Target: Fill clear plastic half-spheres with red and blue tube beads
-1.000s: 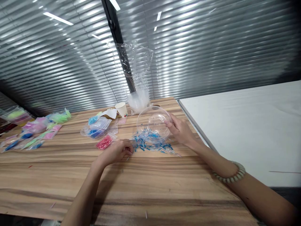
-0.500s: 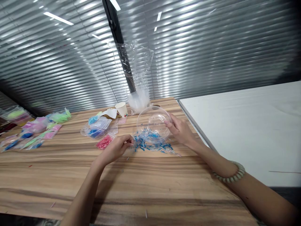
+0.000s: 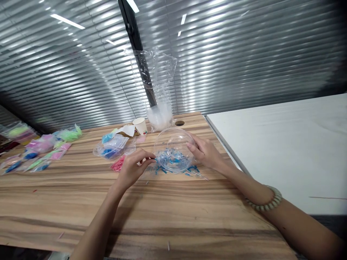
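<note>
My right hand [image 3: 204, 150] grips the right rim of a clear round plastic bowl [image 3: 175, 139]. The bowl is tilted, and blue tube-shaped pieces show in or through its lower part. More blue pieces [image 3: 193, 170] lie on the wooden table below its near edge. At the bowl's left side, my left hand [image 3: 137, 166] is closed in a pinch at the edge of the blue pieces. What its fingertips hold, if anything, is too small to make out. A heap of pink-red pieces [image 3: 117, 164] lies just behind the left hand, partly covered by it.
Behind are a paper cup [image 3: 140, 126], stacked clear bowls in a plastic bag [image 3: 160, 115] and a dark round hole [image 3: 179, 123]. A clear container with blue packets [image 3: 110, 153] stands left of centre. Colourful bags [image 3: 42, 143] lie far left; a white table [image 3: 282, 144] adjoins right.
The bowl in my right hand has come down and slightly left, onto or close above the blue pieces. My left hand has shifted slightly right and up, towards the bowl's rim.
</note>
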A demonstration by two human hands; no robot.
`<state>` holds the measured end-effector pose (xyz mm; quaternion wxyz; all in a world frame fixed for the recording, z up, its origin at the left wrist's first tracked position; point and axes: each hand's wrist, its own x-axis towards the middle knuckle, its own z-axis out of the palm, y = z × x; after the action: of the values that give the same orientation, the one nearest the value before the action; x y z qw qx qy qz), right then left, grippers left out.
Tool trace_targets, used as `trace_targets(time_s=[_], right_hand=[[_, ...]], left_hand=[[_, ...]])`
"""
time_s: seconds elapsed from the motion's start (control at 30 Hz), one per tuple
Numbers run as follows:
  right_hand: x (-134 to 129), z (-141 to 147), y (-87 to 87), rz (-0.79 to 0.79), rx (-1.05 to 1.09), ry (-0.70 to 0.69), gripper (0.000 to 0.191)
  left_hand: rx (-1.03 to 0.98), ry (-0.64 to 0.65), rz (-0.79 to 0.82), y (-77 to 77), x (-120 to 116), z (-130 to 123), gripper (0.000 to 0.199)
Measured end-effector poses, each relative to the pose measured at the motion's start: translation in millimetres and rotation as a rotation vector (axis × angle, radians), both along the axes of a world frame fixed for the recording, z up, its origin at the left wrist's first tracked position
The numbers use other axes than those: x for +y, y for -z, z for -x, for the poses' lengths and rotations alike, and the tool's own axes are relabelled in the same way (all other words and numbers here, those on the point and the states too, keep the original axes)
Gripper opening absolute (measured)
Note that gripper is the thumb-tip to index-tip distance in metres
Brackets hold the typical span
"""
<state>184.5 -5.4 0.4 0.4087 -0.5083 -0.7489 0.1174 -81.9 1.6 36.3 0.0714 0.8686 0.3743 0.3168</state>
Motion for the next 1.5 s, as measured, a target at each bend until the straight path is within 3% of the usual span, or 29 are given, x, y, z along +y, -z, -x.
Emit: trace_targets(time_s=[0.2,0.33,0.47,0.67,0.87,1.1,1.27,1.5], right_hand=[[-2,3,-0.4,0.022,-0.034,-0.092,0.057],[-3,4,-0.6,0.042,-0.019,-0.140,0.058],[-3,4,-1.3,0.069,-0.021,-0.152,0.058],[-2,3,-1.3,0.053,-0.039,-0.156,0.058],[-1,3,-0.6,0.044,-0.042,-0.144,0.058],[0,2,1.0,0.041,-0.044,-0.117,0.058],[0,1,0.8,0.008,-0.066,-0.034,0.056],[1,0,0.6,0.026,-0.039,0.056,0.056]], left_hand=[[0.023,0.003,-0.045,8.2,-4,-6,0.014],[0.109,0.079,-0.089,16.2,-3,-11,0.016],[0.211,0.150,-0.188,22.5,-1,-13,0.015],[0.181,0.190,-0.351,25.7,2,-14,0.011],[0.184,0.239,-0.340,23.6,2,-16,0.005],[0.128,0.181,-0.377,20.6,2,-13,0.003],[0.099,0.138,-0.344,20.5,2,-11,0.002],[0.168,0.172,-0.254,21.8,2,-10,0.009]])
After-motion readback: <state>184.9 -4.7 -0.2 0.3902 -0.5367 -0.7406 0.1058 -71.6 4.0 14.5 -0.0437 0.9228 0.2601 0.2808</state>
